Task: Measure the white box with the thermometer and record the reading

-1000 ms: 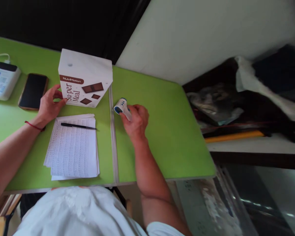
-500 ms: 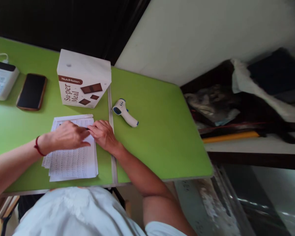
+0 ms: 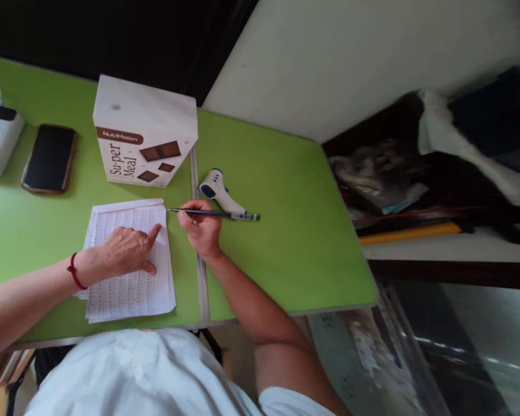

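My right hand (image 3: 203, 229) is closed around a dark pen (image 3: 225, 214), just right of the papers. The pen lies nearly level, its tip pointing left toward the top right corner of the sheets. A stack of paper sheets (image 3: 125, 297) covered in rows of small writing rests on the green table (image 3: 286, 248). Across the upper part of the stack lies my left hand (image 3: 127, 249), its index finger and thumb stretched out and nothing held. Behind the pen, partly covered by it, lies a white and blue infrared thermometer (image 3: 221, 190).
A white NutriMotion box (image 3: 145, 127) stands behind the papers. To its left are a phone (image 3: 49, 159) and a white charger-like device (image 3: 0, 138) with a cable. On the right, a shelf (image 3: 416, 248) holds a grey cat (image 3: 381, 173) and some cloth.
My hands were together over the papers, with a small dark part between them. Now they are apart: the right has moved right with the pen, and the left has opened on the sheets.
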The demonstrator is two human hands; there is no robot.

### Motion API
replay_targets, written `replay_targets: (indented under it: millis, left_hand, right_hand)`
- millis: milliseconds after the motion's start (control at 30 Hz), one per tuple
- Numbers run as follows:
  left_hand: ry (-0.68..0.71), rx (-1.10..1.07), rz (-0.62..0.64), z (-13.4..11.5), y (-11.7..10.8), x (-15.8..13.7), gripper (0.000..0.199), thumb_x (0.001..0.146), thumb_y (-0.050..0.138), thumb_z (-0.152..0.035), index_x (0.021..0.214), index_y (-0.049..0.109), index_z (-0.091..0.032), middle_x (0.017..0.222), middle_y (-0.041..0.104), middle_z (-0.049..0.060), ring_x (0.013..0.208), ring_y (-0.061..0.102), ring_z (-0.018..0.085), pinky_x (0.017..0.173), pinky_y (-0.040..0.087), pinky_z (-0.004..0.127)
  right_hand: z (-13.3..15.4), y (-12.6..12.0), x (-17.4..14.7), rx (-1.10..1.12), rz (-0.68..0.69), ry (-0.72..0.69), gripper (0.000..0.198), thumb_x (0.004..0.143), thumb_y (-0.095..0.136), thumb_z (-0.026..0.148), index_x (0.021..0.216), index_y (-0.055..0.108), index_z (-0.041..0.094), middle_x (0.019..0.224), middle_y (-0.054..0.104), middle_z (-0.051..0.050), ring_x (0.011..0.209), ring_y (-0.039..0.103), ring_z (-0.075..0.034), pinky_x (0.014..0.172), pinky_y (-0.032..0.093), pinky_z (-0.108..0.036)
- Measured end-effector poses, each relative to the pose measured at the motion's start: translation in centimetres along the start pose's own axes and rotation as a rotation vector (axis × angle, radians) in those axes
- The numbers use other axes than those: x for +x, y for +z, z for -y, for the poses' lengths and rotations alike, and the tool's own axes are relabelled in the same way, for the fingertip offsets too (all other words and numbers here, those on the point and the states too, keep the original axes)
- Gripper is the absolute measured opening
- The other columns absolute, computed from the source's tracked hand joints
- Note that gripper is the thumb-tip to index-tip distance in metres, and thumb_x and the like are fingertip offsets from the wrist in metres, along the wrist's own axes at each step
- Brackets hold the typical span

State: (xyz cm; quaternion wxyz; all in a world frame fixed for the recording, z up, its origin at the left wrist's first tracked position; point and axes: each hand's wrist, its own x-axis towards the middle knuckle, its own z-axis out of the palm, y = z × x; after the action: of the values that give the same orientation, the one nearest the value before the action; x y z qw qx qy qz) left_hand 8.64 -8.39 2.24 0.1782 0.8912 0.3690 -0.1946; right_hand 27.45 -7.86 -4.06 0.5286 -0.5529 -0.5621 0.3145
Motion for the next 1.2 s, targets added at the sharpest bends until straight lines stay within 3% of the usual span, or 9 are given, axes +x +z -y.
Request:
replay_targets:
  millis: [133, 267, 467, 733, 900, 1200]
  left_hand:
    - [-0.048, -0.017, 0.025, 0.0, -0.1, 0.2, 0.102, 0.082, 0.070, -0.058, 0.155, 0.022, -0.005, 0.094, 0.074, 0.021, 0.089, 0.071, 0.037, 0.063, 0.044, 0.035]
    - [-0.086, -0.042, 0.014, 0.2, 0.1, 0.5, 0.104, 0.077, 0.073, -0.062, 0.154, 0.026, -0.009, 0.087, 0.075, 0.018, 0.087, 0.071, 0.036, 0.065, 0.044, 0.034]
    - [-0.094, -0.064, 0.027, 0.3, 0.1, 0.9, 0.108, 0.075, 0.072, -0.065, 0.154, 0.024, -0.010, 0.092, 0.075, 0.019, 0.090, 0.071, 0.036, 0.068, 0.045, 0.034]
    - [-0.093, -0.091, 0.033, 0.4, 0.5, 1.0, 0.111, 0.076, 0.071, -0.064, 0.156, 0.017, -0.010, 0.089, 0.075, 0.018, 0.091, 0.071, 0.038, 0.070, 0.046, 0.037]
    - [-0.095, -0.090, 0.023, 0.4, 0.7, 1.1, 0.113, 0.075, 0.072, -0.065, 0.156, 0.017, -0.010, 0.087, 0.075, 0.017, 0.088, 0.071, 0.036, 0.068, 0.045, 0.035]
    - [-0.096, -0.073, 0.041, 0.2, 0.4, 1.0, 0.115, 0.076, 0.071, -0.065, 0.157, 0.012, -0.007, 0.085, 0.074, 0.017, 0.087, 0.071, 0.037, 0.068, 0.047, 0.036]
  right_hand:
    - [0.0, 1.0, -0.4, 0.130, 0.101, 0.095, 0.016, 0.077, 0.065, 0.038, 0.082, 0.062, 0.023, 0.070, 0.063, 0.002, 0.060, 0.056, -0.012, 0.059, 0.047, -0.027]
    - [-0.1, 1.6, -0.4, 0.160, 0.091, 0.167, 0.015, 0.072, 0.067, 0.033, 0.080, 0.063, 0.022, 0.069, 0.063, 0.003, 0.057, 0.054, -0.010, 0.056, 0.045, -0.025]
    - [-0.3, 1.4, 0.7, 0.054, 0.134, 0.217, 0.015, 0.070, 0.069, 0.034, 0.073, 0.062, 0.022, 0.063, 0.063, 0.004, 0.057, 0.054, -0.012, 0.058, 0.045, -0.027]
    - [0.7, 1.5, -0.3, -0.145, 0.098, -0.054, 0.017, 0.081, 0.057, 0.035, 0.069, 0.052, 0.025, 0.060, 0.055, 0.004, 0.056, 0.049, -0.013, 0.059, 0.044, -0.028]
    - [0.6, 1.5, -0.3, -0.176, 0.160, -0.048, 0.018, 0.083, 0.054, 0.034, 0.069, 0.049, 0.026, 0.062, 0.056, 0.004, 0.057, 0.049, -0.014, 0.061, 0.045, -0.029]
    - [0.1, 1.8, -0.1, -0.213, 0.129, -0.152, 0.018, 0.085, 0.053, 0.032, 0.068, 0.049, 0.025, 0.059, 0.055, 0.005, 0.054, 0.049, -0.012, 0.056, 0.044, -0.025]
